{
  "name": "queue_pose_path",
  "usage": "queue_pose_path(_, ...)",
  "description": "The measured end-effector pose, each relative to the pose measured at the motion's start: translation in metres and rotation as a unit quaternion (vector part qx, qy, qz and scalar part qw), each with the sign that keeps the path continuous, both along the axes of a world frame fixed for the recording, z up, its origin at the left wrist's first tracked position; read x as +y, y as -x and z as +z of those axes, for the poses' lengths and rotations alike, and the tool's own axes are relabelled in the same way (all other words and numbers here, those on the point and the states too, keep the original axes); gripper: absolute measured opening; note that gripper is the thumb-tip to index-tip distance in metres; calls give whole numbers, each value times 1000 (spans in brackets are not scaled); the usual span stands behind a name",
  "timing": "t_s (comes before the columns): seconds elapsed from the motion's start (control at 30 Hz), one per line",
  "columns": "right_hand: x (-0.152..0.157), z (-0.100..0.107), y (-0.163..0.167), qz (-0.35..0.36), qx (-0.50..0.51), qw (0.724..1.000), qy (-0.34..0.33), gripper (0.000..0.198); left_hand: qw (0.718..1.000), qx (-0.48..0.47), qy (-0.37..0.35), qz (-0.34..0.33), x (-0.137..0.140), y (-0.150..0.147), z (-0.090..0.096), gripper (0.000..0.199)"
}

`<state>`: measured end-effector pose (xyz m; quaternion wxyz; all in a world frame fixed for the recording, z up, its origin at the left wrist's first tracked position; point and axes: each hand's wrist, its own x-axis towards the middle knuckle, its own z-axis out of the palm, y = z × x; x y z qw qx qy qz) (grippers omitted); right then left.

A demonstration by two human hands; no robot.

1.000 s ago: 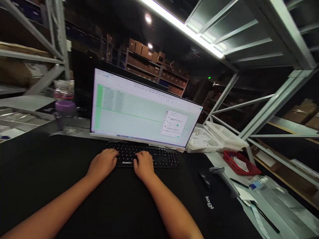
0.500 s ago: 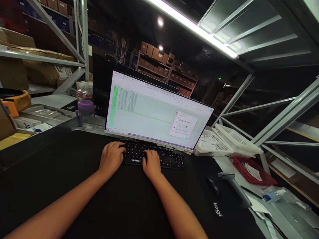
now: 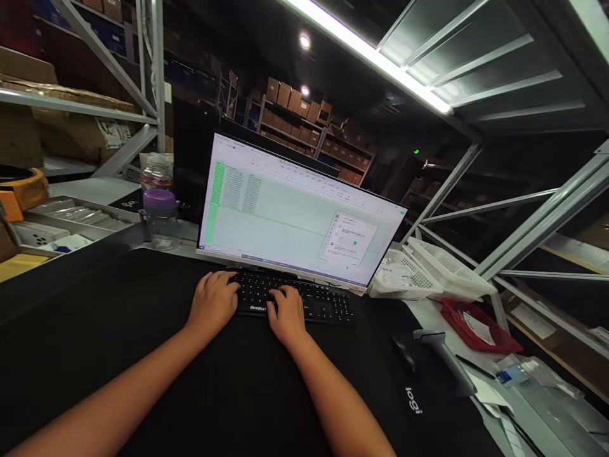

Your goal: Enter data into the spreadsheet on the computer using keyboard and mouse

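Both of my hands rest on a black keyboard (image 3: 314, 301) that lies on a black desk mat (image 3: 143, 355). My left hand (image 3: 212, 301) covers the keyboard's left end, fingers spread over the keys. My right hand (image 3: 287, 312) sits near the keyboard's middle, fingers on the keys. Neither hand holds anything. Behind the keyboard stands a monitor (image 3: 295, 212) showing a spreadsheet with green cells and a small dialog box at its lower right.
A black mouse (image 3: 404, 351) and a grey barcode scanner (image 3: 445, 358) lie to the right. White baskets (image 3: 428, 266) and a red tray (image 3: 480, 327) sit further right. A purple-lidded bottle (image 3: 160, 218) stands left of the monitor. Metal shelving with cardboard boxes surrounds the desk.
The view has shifted left since a second ago, bringing the left shelf into view. My hands stay on the keyboard, with small finger movements.
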<state>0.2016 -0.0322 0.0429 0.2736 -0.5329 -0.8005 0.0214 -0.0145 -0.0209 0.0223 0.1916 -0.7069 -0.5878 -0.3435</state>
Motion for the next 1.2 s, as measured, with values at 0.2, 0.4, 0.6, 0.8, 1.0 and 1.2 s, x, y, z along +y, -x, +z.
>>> queue_pose_path(0.2, -1, 3, 3, 20, -28, 999, 8, 35, 997, -27, 34, -67, 3, -10, -5, 40)
queue_pose_path(0.4, 2, 5, 2, -6, 47, 999, 19, 54, 988, -30, 113, -98, 3, -14, -11, 46)
queue_pose_path(0.6, 3, -2, 1, -22, 24, 999, -1, 66, 989, -40, 121, -80, 4, -14, -12, 50)
queue_pose_path(0.8, 2, -4, -1, -13, -6, 1000, -1, 54, 993, -73, 89, -1, 2, -7, -3, 45)
queue_pose_path(1.0, 0, -5, 0, 7, -37, 999, 0, 38, 991, -87, 102, -1, 2, 0, 0, 37)
queue_pose_path(1.2, 1, -3, 0, 2, -23, 1000, -13, 32, 987, -58, 120, -93, 2, -9, -2, 35)
